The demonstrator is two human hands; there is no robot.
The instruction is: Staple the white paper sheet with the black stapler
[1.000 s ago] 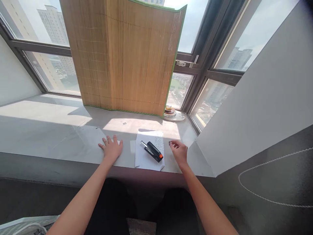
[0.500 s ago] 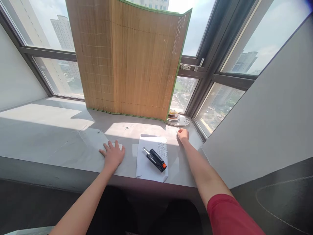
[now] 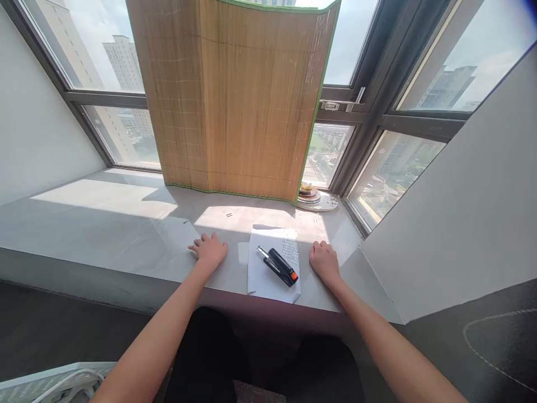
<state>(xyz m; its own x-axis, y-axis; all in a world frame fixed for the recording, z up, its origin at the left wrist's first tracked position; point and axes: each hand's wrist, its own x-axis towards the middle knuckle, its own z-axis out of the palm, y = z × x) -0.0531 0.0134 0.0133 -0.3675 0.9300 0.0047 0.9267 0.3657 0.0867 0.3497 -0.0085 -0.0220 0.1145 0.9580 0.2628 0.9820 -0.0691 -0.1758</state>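
Observation:
My left hand [image 3: 212, 250] rests palm down on the white window sill with its fingers spread, holding nothing. On the sill's right side my right hand [image 3: 324, 259] lies with its fingers curled in; no object shows in it. Between the hands is a white paper or envelope [image 3: 268, 282] with printed marks at its upper right. A black stapler [image 3: 280, 267] with an orange end lies slantwise on it, its metal tip pointing up and left. Two small dark strips [image 3: 229, 215] sit beyond my left hand. Thin pale strips [image 3: 315, 220] lie beyond my right hand.
A bamboo mat [image 3: 247, 106] with green edging stands against the window behind the sill. Stacked plates [image 3: 318, 201] sit in the right corner. A white wall [image 3: 423, 224] bounds the right side. A white basket [image 3: 62, 375] is at lower left.
My right hand has drawn back towards me from near the plates, and thin strips now show where it was. My left hand stays on the sill. The view has shifted slightly.

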